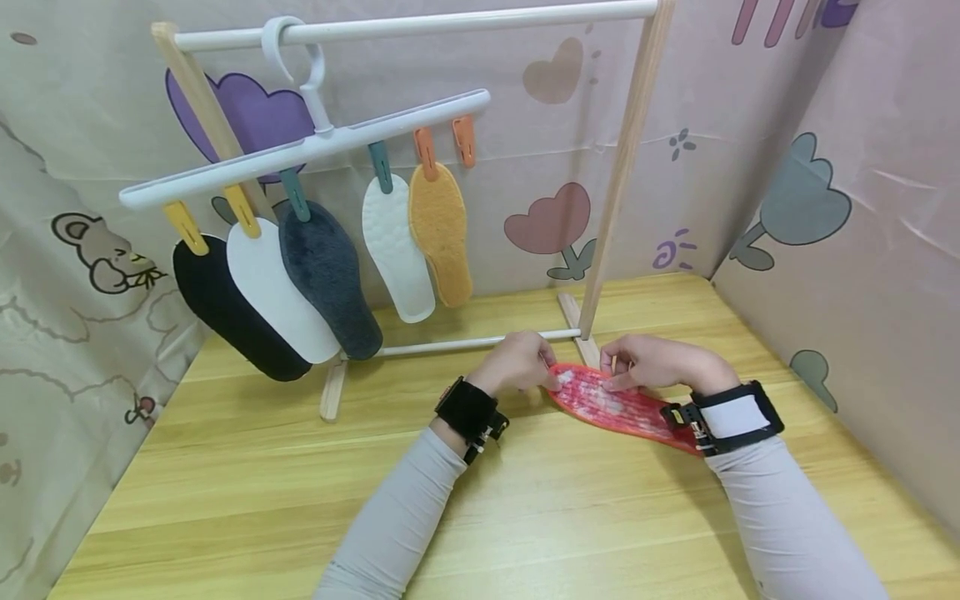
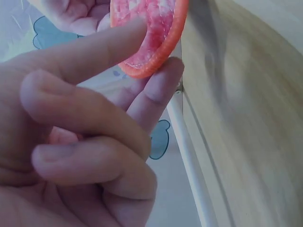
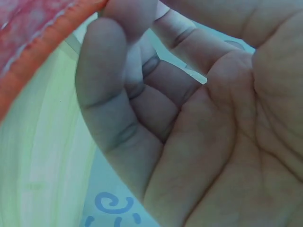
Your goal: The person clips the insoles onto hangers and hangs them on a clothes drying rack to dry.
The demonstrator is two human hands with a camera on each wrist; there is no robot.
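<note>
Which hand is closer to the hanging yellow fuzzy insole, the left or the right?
Left. The left hand lies almost straight below the yellow fuzzy insole, pinching the tip of the red patterned insole. The right hand holds it further right.

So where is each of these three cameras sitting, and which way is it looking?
Head: worn on the head, looking forward and down at the table, rack, both sleeved arms, left hand and right hand gripping the red insole.
Left wrist: under that hand, facing its fingers pinching the insole's tip.
Right wrist: under that hand, facing palm and curled fingers.
All three share the insole.
</note>
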